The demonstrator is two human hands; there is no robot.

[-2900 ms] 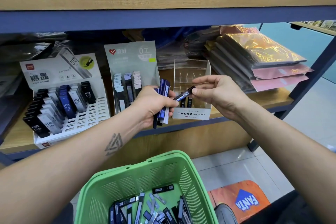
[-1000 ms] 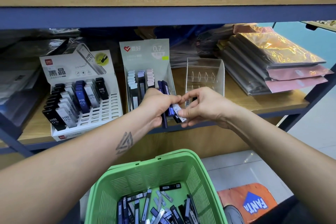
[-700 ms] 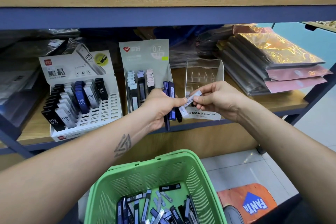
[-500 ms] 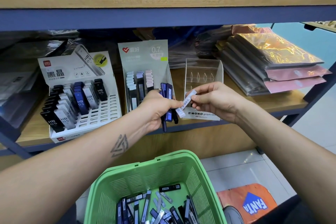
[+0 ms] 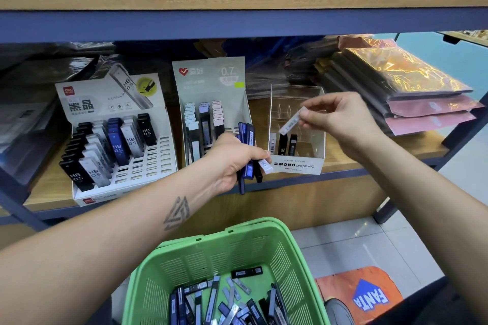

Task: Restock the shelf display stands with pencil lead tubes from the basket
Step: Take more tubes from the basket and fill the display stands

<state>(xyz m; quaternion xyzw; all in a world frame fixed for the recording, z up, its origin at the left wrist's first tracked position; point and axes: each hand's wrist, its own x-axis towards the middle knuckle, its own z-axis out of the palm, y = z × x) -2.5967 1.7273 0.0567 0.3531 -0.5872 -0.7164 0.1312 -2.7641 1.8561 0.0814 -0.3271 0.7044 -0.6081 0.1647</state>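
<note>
My left hand [image 5: 232, 159] grips a bundle of lead tubes [image 5: 248, 150], blue, black and white, in front of the shelf edge. My right hand [image 5: 340, 120] pinches a single pale tube [image 5: 290, 122] by its upper end, tilted, above the clear MONO graph MG stand [image 5: 297, 163]. That stand holds three tubes [image 5: 284, 144] in its front row. A grey 0.7 stand [image 5: 211, 87] stands left of it, and a white HB 0.5 stand [image 5: 155, 163] with several tubes is further left. The green basket [image 5: 211, 250] below holds several loose tubes [image 5: 224, 303].
Stacked foil-wrapped packs [image 5: 412, 92] lie on the shelf at the right. An upper shelf board [image 5: 237, 0] overhangs the stands. An orange Fanta mat [image 5: 367, 295] lies on the tiled floor beside the basket. A dark shelf post [image 5: 464, 129] runs at the right.
My right hand has drawn the pale tube out of the left hand's bundle and carried it up and right, over the clear stand. The left hand stays put.
</note>
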